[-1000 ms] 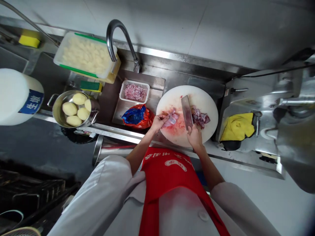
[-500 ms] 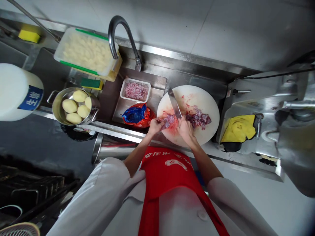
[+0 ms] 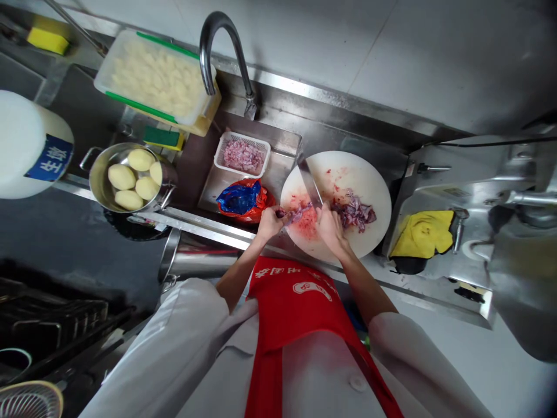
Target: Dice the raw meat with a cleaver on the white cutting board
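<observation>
My right hand [image 3: 331, 229] grips a kitchen knife [image 3: 310, 181], its wide blade pointing to the far left over the round white cutting board [image 3: 368, 171]. At the board's left edge my left hand [image 3: 270, 223] pinches one end of a purplish, stringy piece of meat [image 3: 300, 213], stretched towards the blade. A pile of dark purple pieces [image 3: 357, 212] lies right of the knife. Reddish wet smears surround the blade. Close beyond my left hand sits a red plastic bag [image 3: 262, 200] with a blue lining; its contents cannot be made out.
A white basket [image 3: 221, 152] of chopped pinkish pieces stands in the sink, under the faucet [image 3: 237, 49]. Leftward are a pot [image 3: 102, 200] of peeled potatoes, a lidded tub [image 3: 159, 75] and a white bucket [image 3: 21, 145]. A yellow cloth [image 3: 424, 232] lies at right.
The meat piece in my left hand now looks narrower and drawn out. My left hand has shifted slightly left; the knife stays in my right hand. The view has tilted a little.
</observation>
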A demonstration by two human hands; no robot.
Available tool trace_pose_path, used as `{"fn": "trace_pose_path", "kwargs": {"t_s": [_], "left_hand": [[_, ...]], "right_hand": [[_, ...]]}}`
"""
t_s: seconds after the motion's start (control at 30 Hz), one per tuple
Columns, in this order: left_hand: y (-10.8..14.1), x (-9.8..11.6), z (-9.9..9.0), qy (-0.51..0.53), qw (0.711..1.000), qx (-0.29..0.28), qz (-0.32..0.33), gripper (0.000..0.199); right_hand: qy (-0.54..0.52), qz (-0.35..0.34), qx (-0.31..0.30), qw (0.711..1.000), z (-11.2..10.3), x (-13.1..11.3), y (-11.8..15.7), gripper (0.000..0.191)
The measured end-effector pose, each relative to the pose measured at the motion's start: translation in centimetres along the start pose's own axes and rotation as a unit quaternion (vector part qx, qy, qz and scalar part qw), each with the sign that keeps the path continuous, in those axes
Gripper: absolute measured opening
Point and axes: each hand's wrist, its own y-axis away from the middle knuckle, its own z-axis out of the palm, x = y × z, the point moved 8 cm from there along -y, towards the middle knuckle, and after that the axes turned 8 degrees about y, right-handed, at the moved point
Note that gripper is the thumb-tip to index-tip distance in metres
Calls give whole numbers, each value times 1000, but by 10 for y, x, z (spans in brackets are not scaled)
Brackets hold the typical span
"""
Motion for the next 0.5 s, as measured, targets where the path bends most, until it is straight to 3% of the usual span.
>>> {"fn": "trace_pose_path", "kwargs": {"t_s": [0.1, 0.23, 0.4, 0.5], "left_hand": [[-1, -2, 3, 4, 1000, 2, 5, 43], [-1, 0, 3, 33, 999, -14, 28, 37], [5, 30, -22, 51, 993, -14, 105, 27], [3, 58, -26, 71, 985, -78, 138, 35]], "right_hand": [[-13, 4, 45, 999, -11, -9, 3, 42], [-41, 1, -24, 999, 17, -13, 0, 35], [-69, 5, -37, 997, 58, 25, 21, 33], [-87, -8, -31, 996, 73, 51, 44, 32]]}}
